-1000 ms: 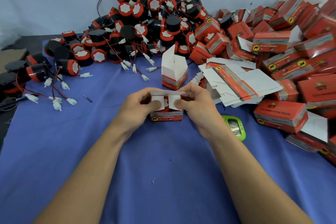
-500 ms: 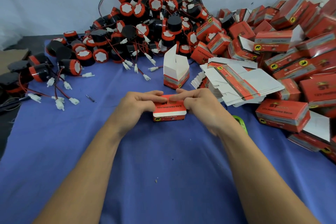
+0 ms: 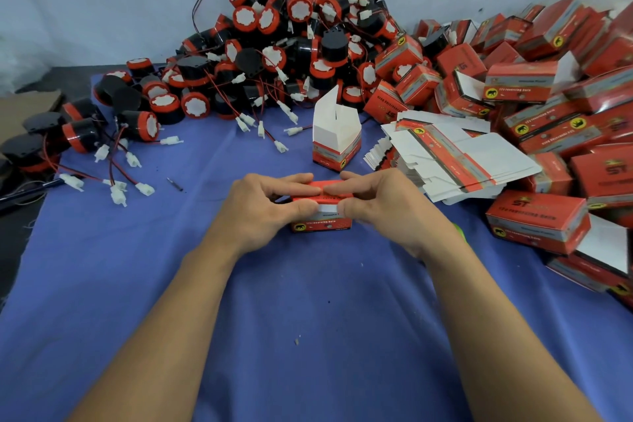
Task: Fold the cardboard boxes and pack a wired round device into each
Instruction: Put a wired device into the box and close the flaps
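Closure of the red box (image 3: 321, 223), at frame centre on the blue cloth (image 3: 137, 284), is judged the step in hand. It is gripped by the left hand (image 3: 263, 212) and right hand (image 3: 387, 207), fingers curled over the lid (image 3: 327, 188), thumbs at the white flap (image 3: 328, 208). The flap should be tucked squarely, pressed evenly, so no corner is creased.

Glossy cardboard box (image 3: 321, 223); matt blue cloth (image 3: 137, 284).

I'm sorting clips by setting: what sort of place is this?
Probably a small hand-packing workshop: a heap of red-and-black round wired devices, piles of red printed cardboard boxes, and a stack of flat unfolded cartons on a blue cloth.
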Demonstrator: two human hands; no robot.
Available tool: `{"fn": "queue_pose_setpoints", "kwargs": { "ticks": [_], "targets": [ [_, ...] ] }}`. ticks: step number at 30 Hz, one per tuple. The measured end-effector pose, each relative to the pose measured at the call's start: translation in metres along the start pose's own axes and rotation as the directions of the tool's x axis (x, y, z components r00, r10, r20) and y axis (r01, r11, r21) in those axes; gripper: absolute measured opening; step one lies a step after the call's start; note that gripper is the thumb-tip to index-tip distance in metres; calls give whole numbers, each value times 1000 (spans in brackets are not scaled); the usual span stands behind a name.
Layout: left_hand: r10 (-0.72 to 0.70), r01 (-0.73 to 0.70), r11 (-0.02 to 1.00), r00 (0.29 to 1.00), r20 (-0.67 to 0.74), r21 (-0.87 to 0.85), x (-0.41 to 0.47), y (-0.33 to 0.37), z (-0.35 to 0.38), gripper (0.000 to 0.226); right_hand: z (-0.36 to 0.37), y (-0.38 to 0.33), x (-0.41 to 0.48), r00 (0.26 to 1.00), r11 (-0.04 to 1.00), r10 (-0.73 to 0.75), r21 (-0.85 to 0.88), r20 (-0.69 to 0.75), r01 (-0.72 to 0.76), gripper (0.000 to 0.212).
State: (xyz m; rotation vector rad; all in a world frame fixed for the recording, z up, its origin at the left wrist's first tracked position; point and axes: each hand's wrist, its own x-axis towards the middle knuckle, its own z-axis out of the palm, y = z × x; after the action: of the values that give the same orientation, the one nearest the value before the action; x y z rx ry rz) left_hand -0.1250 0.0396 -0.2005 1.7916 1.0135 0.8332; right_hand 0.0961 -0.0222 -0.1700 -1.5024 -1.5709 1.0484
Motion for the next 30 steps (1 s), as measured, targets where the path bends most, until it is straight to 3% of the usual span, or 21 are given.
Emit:
{"fn": "queue_pose_setpoints", "kwargs": {
  "ticks": [4, 10, 17, 21, 24, 28, 30],
  "targets": [
    [4, -4, 1000, 1000, -2, -11, 1, 0, 0, 19, 0, 0, 1, 1000, 1000, 4, 26, 3, -4, 35],
    [0, 1, 999, 1000, 19, -41, -1, 0, -1, 35, 4, 1, 0, 998, 999, 19, 35, -57, -17, 32],
    [-40, 40, 991, 999, 6, -126, -1, 0, 0, 21, 6, -1, 1, 992, 999, 51, -3, -117, -52, 30],
    [-65, 63, 989, 998, -11, -136, 0, 2, 2, 19, 6, 1, 2, 996, 994, 51, 101, -71, -44, 13],
    [-64, 63, 989, 998, 0, -131, 1, 1, 3, 16, 5, 1, 2, 996, 982, 69, 182, -64, -56, 17],
    [-29, 28, 990, 1000, -9, -138, 3, 2, 5, 33, 14, 0, 4, 982, 998, 67, -4, -177, -69, 22],
    [-40, 37, 991, 999, -22, -129, 3, 3, 7, 31, 17, -1, 5, 977, 997, 78, 3, -198, -79, 35]
  ]
}}
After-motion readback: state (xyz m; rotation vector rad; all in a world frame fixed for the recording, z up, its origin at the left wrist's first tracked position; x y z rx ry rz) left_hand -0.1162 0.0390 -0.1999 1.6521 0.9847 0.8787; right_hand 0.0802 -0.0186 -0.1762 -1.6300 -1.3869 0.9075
